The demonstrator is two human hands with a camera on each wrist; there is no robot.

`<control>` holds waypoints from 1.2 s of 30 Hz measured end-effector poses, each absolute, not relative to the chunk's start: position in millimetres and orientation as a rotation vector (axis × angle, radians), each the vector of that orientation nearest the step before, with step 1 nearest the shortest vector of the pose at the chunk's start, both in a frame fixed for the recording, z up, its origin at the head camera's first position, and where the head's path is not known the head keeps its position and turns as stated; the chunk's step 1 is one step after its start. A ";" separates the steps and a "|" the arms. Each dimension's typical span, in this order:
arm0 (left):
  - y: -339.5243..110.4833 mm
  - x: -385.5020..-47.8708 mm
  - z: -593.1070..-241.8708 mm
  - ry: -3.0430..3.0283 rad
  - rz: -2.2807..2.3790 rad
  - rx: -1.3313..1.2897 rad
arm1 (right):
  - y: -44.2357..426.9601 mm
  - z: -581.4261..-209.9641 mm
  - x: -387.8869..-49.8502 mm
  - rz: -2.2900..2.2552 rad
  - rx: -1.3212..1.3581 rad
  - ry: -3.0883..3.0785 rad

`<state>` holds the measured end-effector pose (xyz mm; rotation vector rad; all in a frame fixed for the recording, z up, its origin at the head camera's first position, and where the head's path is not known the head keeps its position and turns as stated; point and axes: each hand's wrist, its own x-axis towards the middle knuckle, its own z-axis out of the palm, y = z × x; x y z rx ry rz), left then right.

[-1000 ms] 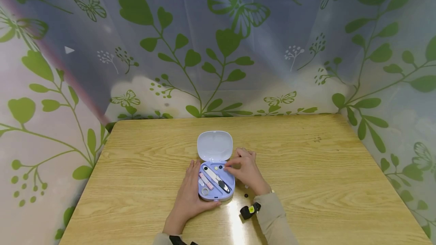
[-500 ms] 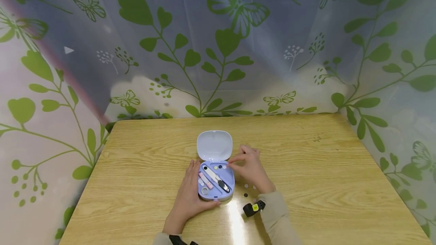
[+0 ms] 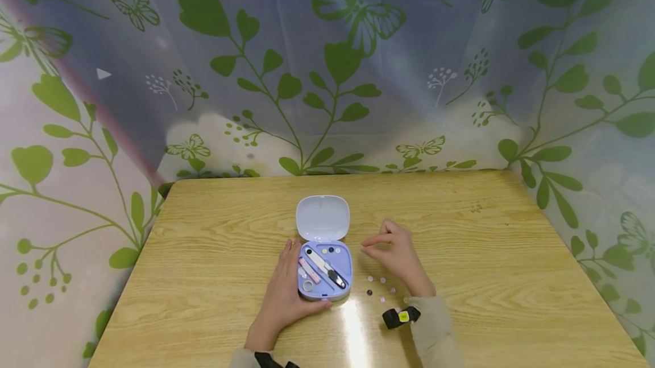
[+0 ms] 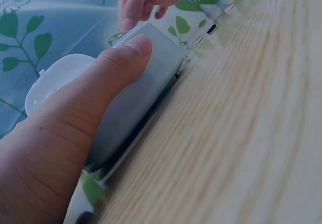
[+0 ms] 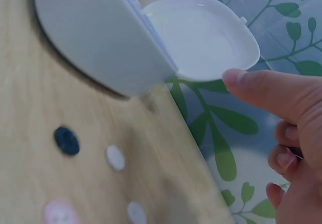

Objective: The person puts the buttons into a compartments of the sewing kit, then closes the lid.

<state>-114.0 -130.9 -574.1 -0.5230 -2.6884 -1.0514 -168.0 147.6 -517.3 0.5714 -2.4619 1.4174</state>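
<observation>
The blue sewing box (image 3: 325,293) stands with its white lid (image 3: 323,218) raised. My left hand (image 3: 283,294) holds it, fingers along the left side; in the left wrist view the thumb (image 4: 138,45) presses the box wall (image 4: 151,78). Inside lie a pale green button (image 3: 324,251), a dark button (image 3: 331,249), a white button (image 3: 338,250), a black-and-white tool (image 3: 324,267), a pink-and-white strip (image 3: 309,271) and a ring-shaped item (image 3: 307,286). To the right of the box, my right hand (image 3: 401,254) hovers with thumb and index tips close, nothing visible between them.
On the wooden table (image 3: 486,277), right of the box, lie several loose buttons: a dark one (image 3: 369,292), a pinkish one (image 3: 382,300) and whitish ones such as this button (image 3: 370,278). A patterned curtain (image 3: 327,72) hangs behind the table.
My right hand has moved right, away from the box, uncovering the white button in the compartment and more loose buttons on the table. My left hand stays put.
</observation>
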 end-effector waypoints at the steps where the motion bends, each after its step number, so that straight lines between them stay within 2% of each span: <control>1: -130.9 -113.9 -573.9 -2.688 -1.053 -0.523 | 149.3 -518.4 -166.5 1.419 0.571 -2.462; 21: -130.1 -112.0 -573.3 -2.692 -1.072 -0.527 | 165.9 -542.4 -137.8 1.298 0.572 -2.690; 36: -130.9 -113.6 -573.9 -2.680 -1.065 -0.525 | 164.9 -546.4 -134.4 1.213 0.601 -2.729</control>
